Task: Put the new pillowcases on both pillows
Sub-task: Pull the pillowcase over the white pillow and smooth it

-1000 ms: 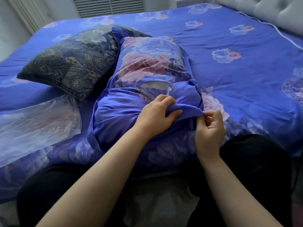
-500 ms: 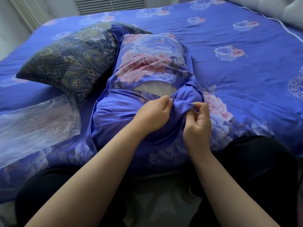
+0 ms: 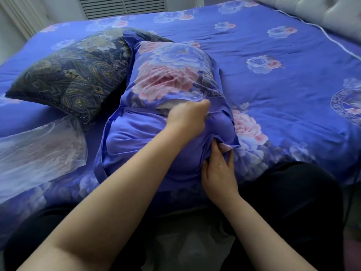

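A: Pillow (image 3: 172, 75) position?
B: On the bed (image 3: 273, 85), beside the dark pillow (image 3: 74, 75). Left hand (image 3: 187, 118) bunches the pillowcase (image 3: 132, 137) at its opening; right hand (image 3: 218, 169) pinches the near corner.

A home bedroom: bed (image 3: 273, 79) under floral bedding, tufted headboard (image 3: 322, 14), pillows.

no readable text, labels, brands, numbers or signs anywhere in view, only floral and paisley prints on the bedding
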{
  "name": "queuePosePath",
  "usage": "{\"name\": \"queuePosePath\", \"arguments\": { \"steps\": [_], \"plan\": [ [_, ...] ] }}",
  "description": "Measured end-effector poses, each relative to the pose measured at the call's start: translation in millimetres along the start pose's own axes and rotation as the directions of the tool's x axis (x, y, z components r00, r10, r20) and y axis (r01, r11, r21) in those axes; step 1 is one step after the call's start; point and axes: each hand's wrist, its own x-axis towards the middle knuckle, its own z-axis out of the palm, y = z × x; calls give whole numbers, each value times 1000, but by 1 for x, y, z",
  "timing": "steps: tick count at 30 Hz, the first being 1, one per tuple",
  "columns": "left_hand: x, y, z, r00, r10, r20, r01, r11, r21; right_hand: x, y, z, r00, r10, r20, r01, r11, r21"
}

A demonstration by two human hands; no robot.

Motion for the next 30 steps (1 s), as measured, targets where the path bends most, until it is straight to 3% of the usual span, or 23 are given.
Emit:
{"name": "queuePosePath", "arguments": {
  "steps": [7,11,14,15,19,21,26,28,30],
  "plan": [
    [17,-17,0,904,-67,-422,80,997,12,23,-7,-17,995,-47,85,50,998,-38],
    [16,-24,-1,825,-164,-541,61,977,-204,17,10,-13,989,54,137,-49,998,-46],
    [27,-30,-19,768,-358,-531,118,894,-432,2,23,-6,977,41,208,-25,997,-79],
    [29,-30,-20,784,-385,-486,133,871,-474,-3,23,-3,979,-1,204,11,999,-48],
    [19,-19,-2,926,-282,-249,138,870,-473,1,6,5,992,48,116,-77,962,263],
    [5,-18,9,940,-228,-252,77,865,-496,0,2,6,987,107,116,-144,911,387],
    [-27,-13,15,826,73,-559,-197,966,-165,4,4,-4,892,404,202,-402,507,762],
    [-39,-5,21,860,121,-495,-214,967,-137,10,4,-12,828,469,308,-442,205,873],
    [-48,-1,26,917,69,-393,-145,975,-168,13,4,-17,776,440,451,-456,-103,884]
  ]
}}
